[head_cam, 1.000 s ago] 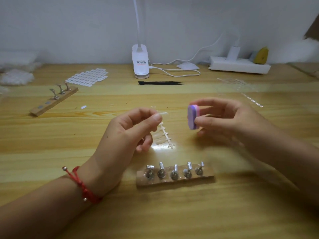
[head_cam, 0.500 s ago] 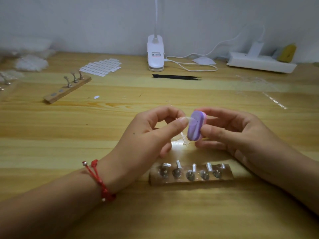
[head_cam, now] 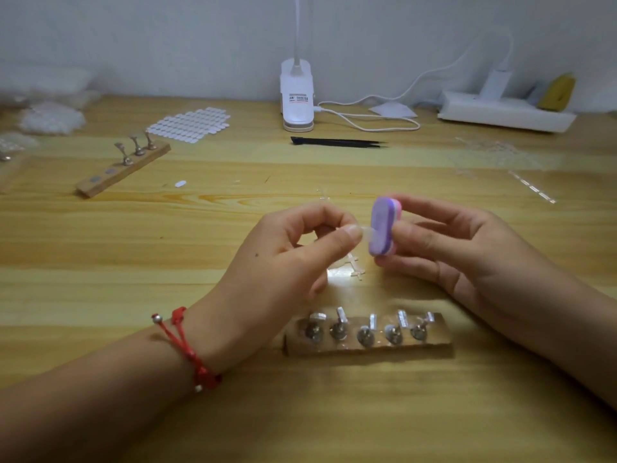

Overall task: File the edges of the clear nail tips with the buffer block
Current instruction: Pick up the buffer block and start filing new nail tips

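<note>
Pinching a nail tip (head_cam: 366, 233), the left hand (head_cam: 283, 259) has brought it against the buffer block (head_cam: 381, 228) the right hand (head_cam: 467, 255) grips.

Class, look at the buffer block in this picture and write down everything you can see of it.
The buffer block is small and oblong with rounded ends. Its lilac face is turned towards the camera, and a pink layer shows along its far edge; it looks like layered foam. It stands on end above the table, held by the right hand between thumb and fingers. The clear nail tip, pinched by the left hand, meets its lilac face.
</note>
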A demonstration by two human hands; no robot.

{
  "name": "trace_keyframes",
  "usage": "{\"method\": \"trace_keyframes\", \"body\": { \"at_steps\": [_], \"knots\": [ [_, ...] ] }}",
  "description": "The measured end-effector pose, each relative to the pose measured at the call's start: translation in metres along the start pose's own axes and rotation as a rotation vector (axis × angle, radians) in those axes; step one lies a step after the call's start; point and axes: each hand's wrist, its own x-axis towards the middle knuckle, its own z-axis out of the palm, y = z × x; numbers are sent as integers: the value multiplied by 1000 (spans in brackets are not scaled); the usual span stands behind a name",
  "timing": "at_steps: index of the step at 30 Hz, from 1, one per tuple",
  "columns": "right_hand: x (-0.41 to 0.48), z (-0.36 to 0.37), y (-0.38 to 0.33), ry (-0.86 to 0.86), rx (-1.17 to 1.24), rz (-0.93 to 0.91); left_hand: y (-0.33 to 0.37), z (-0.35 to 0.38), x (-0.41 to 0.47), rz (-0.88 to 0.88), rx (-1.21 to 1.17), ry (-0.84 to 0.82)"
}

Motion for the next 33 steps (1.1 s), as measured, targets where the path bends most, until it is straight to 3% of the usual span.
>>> {"method": "trace_keyframes", "body": {
  "at_steps": [10, 14, 18, 22, 26, 30, 33],
  "knots": [
    [-1, 2, -1, -27, -41, 43, 0, -1, 1, 1, 25, 19],
    [1, -1, -1, 53, 63, 49, -2, 1, 1, 1, 32, 17],
    [-1, 4, -3, -22, -33, 55, -3, -1, 1, -7, 15, 32],
    [1, 0, -2, 75, 62, 49, -4, 0, 1, 1, 31, -9],
    [0, 3, -2, 22, 9, 55, -4, -1, 1, 2, 19, 17],
    [1, 1, -1, 83, 54, 45, -5, 0, 1, 22, 59, -10],
    [-1, 3, -2, 18, 5, 61, -5, -2, 1, 17, 12, 40]
  ]
}}
